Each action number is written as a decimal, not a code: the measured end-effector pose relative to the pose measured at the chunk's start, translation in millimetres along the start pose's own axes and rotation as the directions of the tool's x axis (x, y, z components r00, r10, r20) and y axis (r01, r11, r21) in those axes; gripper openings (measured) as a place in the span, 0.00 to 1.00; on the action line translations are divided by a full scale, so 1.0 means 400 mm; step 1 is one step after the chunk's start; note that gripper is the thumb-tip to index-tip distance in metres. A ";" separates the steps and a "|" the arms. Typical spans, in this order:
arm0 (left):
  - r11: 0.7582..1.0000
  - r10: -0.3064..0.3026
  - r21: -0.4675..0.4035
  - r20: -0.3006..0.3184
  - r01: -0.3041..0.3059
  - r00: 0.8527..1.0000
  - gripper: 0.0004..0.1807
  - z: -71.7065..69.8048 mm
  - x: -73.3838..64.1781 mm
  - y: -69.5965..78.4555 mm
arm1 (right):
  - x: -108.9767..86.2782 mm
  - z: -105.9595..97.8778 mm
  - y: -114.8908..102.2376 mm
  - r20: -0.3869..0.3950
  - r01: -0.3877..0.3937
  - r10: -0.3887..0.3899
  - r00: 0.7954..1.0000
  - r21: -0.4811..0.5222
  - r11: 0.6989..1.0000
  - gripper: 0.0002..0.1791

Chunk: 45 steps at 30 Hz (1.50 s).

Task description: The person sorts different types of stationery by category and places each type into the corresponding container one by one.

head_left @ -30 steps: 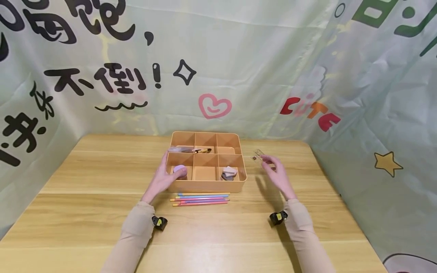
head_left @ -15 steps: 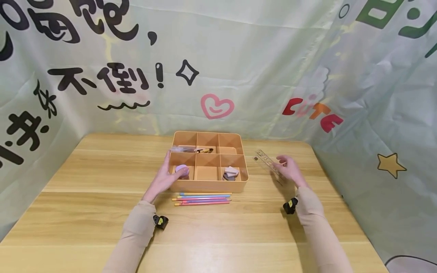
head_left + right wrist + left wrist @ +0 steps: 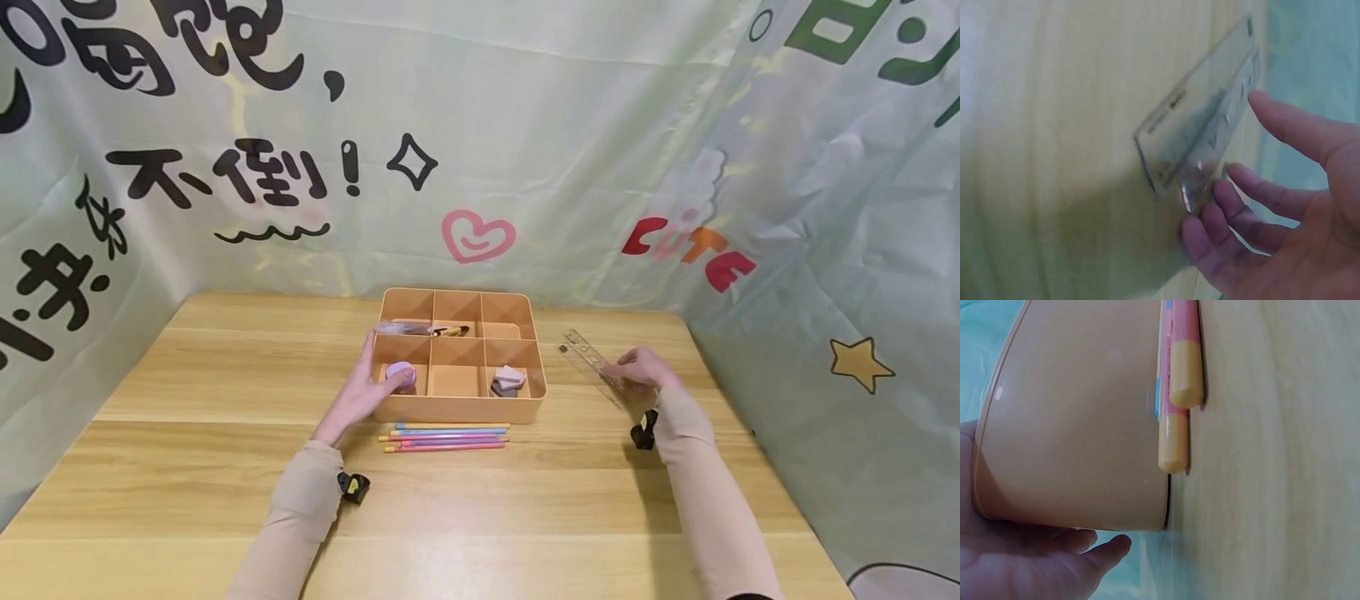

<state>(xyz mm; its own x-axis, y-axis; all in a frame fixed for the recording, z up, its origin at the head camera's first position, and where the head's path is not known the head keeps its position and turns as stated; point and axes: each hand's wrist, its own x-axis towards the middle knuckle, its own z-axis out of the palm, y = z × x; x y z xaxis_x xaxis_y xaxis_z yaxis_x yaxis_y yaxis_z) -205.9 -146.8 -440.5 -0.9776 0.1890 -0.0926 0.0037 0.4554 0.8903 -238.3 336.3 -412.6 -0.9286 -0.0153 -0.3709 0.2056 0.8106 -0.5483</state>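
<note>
Ruler (image 3: 587, 354): right of centre in the frame, we see it clear and slanting down to the right on the bench (image 3: 480, 517). In the right wrist view a strip with cut shapes stands tilted beside a flatter clear piece with print; we cannot tell whether these are one piece or two.
Right hand (image 3: 643, 368): right of centre in the frame, at the ruler's lower end. We see the thumb spread well apart from the loosely bent fingers, the tips at the ruler's edge; we cannot tell how firmly they touch.
Left hand (image 3: 358, 398): left of centre, gripping the box (image 3: 457, 409) at its left wall, thumb over the lower left compartment, fingers along the outside.
Box: mid-frame, orange, six compartments.
Lower compartments: we find a purple piece (image 3: 401, 367) under the thumb at lower left, and erasers (image 3: 508, 377), pale over grey, at lower right.
Upper compartments: a translucent sleeve (image 3: 403, 327) at upper left and a yellow-and-black pen (image 3: 450, 332) at upper middle.
Pencils (image 3: 450, 437): just below the box in the frame, a sideways bunch, pink, blue and yellow among them.
Cloth (image 3: 562, 125): across the top of the frame, printed with lettering and a pink heart.
</note>
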 end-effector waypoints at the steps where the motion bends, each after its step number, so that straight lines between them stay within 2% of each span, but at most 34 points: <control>1: 1.000 -0.002 -0.003 0.000 0.002 1.000 0.60 0.000 0.000 0.000 | 0.002 -0.004 0.001 0.019 -0.016 0.015 1.000 0.018 1.000 0.35; 5: 1.000 -0.008 -0.003 0.002 0.008 1.000 0.61 -0.002 -0.001 -0.001 | 0.005 -0.012 0.003 0.073 -0.067 0.060 0.996 0.091 0.994 0.36; 10: 1.000 -0.010 0.006 0.005 0.009 1.000 0.61 -0.004 -0.003 -0.001 | 0.002 -0.015 0.009 0.080 -0.067 0.057 0.995 0.118 0.991 0.33; 15: 1.000 -0.010 0.013 0.006 0.010 1.000 0.61 -0.003 -0.003 -0.001 | 0.003 -0.011 0.014 0.058 -0.034 0.031 0.998 0.054 0.998 0.30; 21: 1.000 -0.006 0.024 0.005 0.006 1.000 0.60 -0.003 0.000 0.000 | 0.012 -0.004 0.013 0.032 -0.036 0.038 0.999 -0.054 0.998 0.28; 25: 1.000 -0.008 0.016 0.007 0.008 1.000 0.60 -0.002 0.003 -0.001 | 0.011 -0.002 0.008 0.026 -0.043 0.045 0.999 -0.092 0.995 0.26; 37: 1.000 0.000 -0.007 0.005 0.000 1.000 0.60 -0.004 0.003 -0.001 | 0.015 -0.002 0.010 -0.003 -0.054 0.054 0.999 -0.104 0.993 0.24; 45: 1.000 0.002 -0.002 0.005 -0.002 1.000 0.60 -0.003 0.005 -0.003 | 0.016 -0.001 0.021 -0.019 -0.042 0.042 0.999 -0.045 0.998 0.18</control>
<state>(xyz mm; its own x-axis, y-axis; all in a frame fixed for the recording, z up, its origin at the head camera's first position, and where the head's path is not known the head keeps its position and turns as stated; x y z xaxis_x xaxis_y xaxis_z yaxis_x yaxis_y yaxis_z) -208.0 -148.1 -441.1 -0.9766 0.1940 -0.0930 0.0051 0.4530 0.8915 -242.6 343.2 -419.3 -0.9250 0.0297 -0.3787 0.2308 0.8358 -0.4982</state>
